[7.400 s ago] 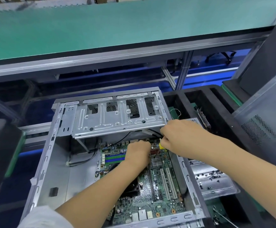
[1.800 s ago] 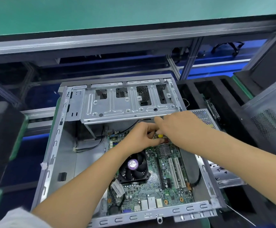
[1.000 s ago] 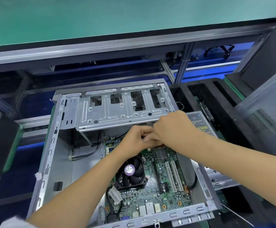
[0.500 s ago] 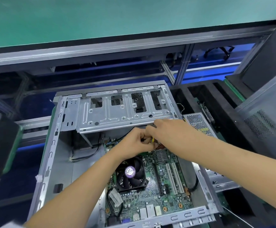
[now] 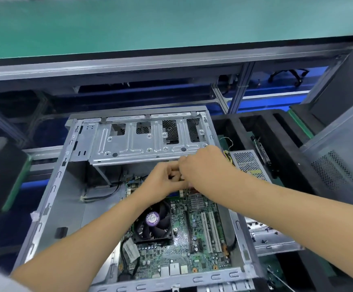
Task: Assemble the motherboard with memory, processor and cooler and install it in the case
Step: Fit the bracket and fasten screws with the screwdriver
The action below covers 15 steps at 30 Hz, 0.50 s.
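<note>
Motherboard (image 5: pixel 194 239) lies beneath curled fingers (image 5: pixel 172 171)

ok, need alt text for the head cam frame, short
Two bare hands, left hand and right hand, meet fingertip to fingertip over the far edge of a motherboard seated in an open metal case, below its drive cage. A black cooler fan sits on the board.

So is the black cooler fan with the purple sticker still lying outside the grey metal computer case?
No, the black cooler fan with the purple sticker sits on the green motherboard inside the grey metal computer case.
</note>
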Each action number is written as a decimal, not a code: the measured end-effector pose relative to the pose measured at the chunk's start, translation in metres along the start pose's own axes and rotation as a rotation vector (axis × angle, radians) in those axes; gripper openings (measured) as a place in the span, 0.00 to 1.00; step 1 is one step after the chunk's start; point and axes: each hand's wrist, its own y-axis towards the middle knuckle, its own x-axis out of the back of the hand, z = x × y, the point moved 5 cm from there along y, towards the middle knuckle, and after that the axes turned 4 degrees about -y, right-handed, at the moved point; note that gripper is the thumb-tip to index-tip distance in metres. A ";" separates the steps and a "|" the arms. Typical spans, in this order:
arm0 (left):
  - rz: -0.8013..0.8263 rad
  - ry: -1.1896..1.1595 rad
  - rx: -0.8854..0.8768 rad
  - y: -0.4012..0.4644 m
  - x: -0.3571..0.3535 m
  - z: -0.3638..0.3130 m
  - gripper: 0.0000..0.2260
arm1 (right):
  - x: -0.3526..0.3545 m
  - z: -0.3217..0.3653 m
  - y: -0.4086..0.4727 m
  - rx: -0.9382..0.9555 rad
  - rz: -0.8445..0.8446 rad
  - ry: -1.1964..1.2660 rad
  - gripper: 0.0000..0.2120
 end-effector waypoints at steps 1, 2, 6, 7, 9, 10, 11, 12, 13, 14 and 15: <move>-0.017 0.009 0.005 0.001 0.001 0.000 0.10 | -0.002 0.000 0.002 0.007 0.002 -0.003 0.09; -0.007 0.010 0.017 0.002 0.002 0.001 0.08 | -0.004 0.000 0.003 0.015 0.003 0.008 0.10; 0.026 0.035 0.056 0.000 0.002 0.003 0.10 | -0.012 0.004 0.002 0.108 0.096 0.021 0.13; 0.027 0.046 0.063 0.001 0.000 0.002 0.12 | -0.013 0.003 0.003 0.116 0.105 0.034 0.12; 0.044 0.047 0.097 0.003 -0.004 0.000 0.14 | -0.012 0.007 0.005 0.148 0.087 -0.005 0.10; 0.067 0.064 0.113 0.003 -0.005 0.000 0.18 | -0.012 0.010 0.004 0.169 0.086 -0.053 0.09; 0.106 0.091 0.143 0.002 -0.006 -0.001 0.20 | -0.014 0.015 0.003 0.205 0.098 -0.106 0.09; 0.150 0.108 0.191 -0.001 -0.006 0.000 0.19 | -0.018 0.020 0.002 0.242 0.106 -0.141 0.09; 0.183 0.099 0.257 -0.007 -0.004 0.002 0.15 | -0.020 0.022 0.000 0.257 0.131 -0.159 0.09; 0.185 0.057 0.333 -0.013 0.000 0.003 0.10 | -0.020 0.022 -0.002 0.256 0.140 -0.137 0.08; 0.148 -0.033 0.408 -0.019 0.006 0.006 0.08 | -0.018 0.018 -0.005 0.243 0.128 -0.101 0.06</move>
